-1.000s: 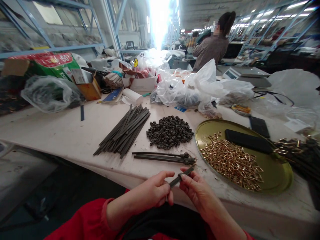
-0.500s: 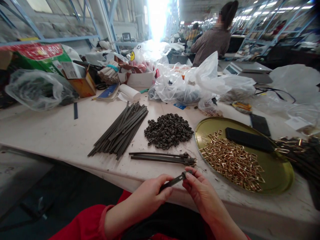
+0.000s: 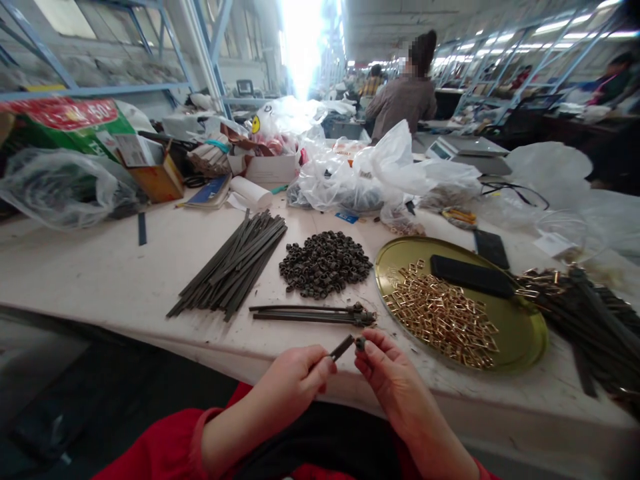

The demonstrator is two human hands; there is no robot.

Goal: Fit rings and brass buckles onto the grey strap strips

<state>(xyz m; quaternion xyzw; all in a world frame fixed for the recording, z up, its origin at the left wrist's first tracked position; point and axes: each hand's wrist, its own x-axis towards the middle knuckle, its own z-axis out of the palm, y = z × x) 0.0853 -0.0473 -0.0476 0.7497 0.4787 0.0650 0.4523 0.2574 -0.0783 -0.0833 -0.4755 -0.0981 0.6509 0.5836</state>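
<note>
Left grip (image 3: pixel 295 377) pinches strip (image 3: pixel 342 347) just beside right-held ring (image 3: pixel 359 343).

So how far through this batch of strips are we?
Early, it seems. Done: only a few strips with ends fitted lie by the table edge. In hand: the left hand grips one dark strip while the right hand holds a small dark ring at its tip. Left: a large bundle of bare strips and a pile of rings.
</note>
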